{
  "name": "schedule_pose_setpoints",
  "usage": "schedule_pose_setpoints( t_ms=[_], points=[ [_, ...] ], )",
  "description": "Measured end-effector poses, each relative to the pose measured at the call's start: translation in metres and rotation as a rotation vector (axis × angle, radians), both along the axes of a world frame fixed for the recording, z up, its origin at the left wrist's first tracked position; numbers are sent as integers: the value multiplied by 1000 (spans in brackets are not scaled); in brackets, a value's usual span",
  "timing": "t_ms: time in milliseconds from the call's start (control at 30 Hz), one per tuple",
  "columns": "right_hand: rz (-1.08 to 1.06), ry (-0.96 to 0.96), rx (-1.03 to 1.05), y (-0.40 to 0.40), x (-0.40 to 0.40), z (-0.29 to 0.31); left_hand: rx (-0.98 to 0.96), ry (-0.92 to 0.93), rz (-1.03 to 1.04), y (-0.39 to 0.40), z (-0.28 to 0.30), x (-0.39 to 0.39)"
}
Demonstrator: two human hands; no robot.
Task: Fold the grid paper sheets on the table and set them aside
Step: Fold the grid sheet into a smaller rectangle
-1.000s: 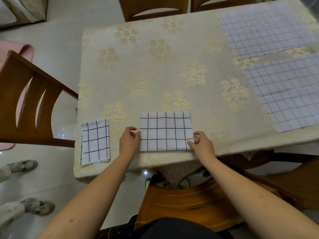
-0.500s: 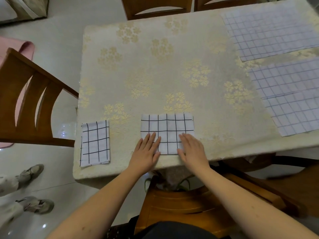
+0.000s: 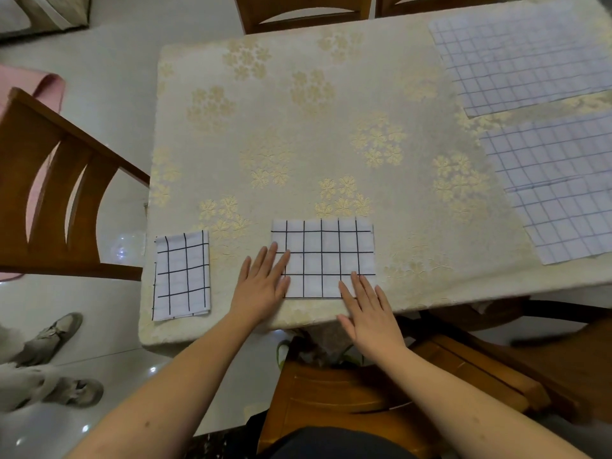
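Observation:
A folded grid paper sheet (image 3: 326, 253) lies near the front edge of the table (image 3: 331, 127). My left hand (image 3: 263, 283) lies flat with straight fingers on the sheet's lower left corner. My right hand (image 3: 367, 309) lies flat with straight fingers on its lower right corner, palm over the table edge. A smaller folded grid sheet (image 3: 182, 274) lies at the front left of the table. Two unfolded grid sheets lie at the right: one far (image 3: 523, 51), one nearer (image 3: 563, 187).
The table wears a cream cloth with gold flowers. A wooden chair (image 3: 59, 193) stands at its left side, two more chairs at the far edge (image 3: 298, 11), and a chair seat (image 3: 364, 392) sits under me. Another person's shoes (image 3: 56, 332) are on the floor at the left.
My hands went from pinching the sheet's side edges to lying flat on its lower part, then slid apart toward its lower corners. The sheet stayed in place.

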State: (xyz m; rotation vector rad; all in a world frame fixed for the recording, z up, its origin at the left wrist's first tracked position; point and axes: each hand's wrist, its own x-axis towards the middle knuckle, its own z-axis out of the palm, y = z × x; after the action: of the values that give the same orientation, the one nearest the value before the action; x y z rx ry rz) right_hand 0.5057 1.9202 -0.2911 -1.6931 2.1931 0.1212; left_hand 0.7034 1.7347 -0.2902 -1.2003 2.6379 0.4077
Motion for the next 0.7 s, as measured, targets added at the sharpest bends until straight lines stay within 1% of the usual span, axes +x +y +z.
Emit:
schedule_pose_setpoints(
  t_ms=[167, 267, 367, 433, 500, 567, 633, 700],
  points=[
    [-73, 4, 32, 4, 3, 4, 18, -13, 82, -31, 3, -1],
    [-142, 10, -7, 2, 6, 6, 23, -3, 134, -45, 8, -10],
    [-191, -23, -144, -3, 8, 14, -30, 146, 133, -53, 17, -29],
    [-215, -89, -244, -7, 10, 22, -59, 230, 47, -58, 22, -45],
    [-293, -266, -251, -11, 14, 33, -65, 247, -48, -64, 23, -65],
    [-458, -511, -146, -15, 22, 43, -35, 236, -76, -68, 26, -87],
    [-669, -738, -9, -22, 31, 49, 21, 230, -19, -71, 30, -106],
    [-908, -962, 53, -27, 40, 51, 118, 174, 102, -78, 33, -123]
  ],
)
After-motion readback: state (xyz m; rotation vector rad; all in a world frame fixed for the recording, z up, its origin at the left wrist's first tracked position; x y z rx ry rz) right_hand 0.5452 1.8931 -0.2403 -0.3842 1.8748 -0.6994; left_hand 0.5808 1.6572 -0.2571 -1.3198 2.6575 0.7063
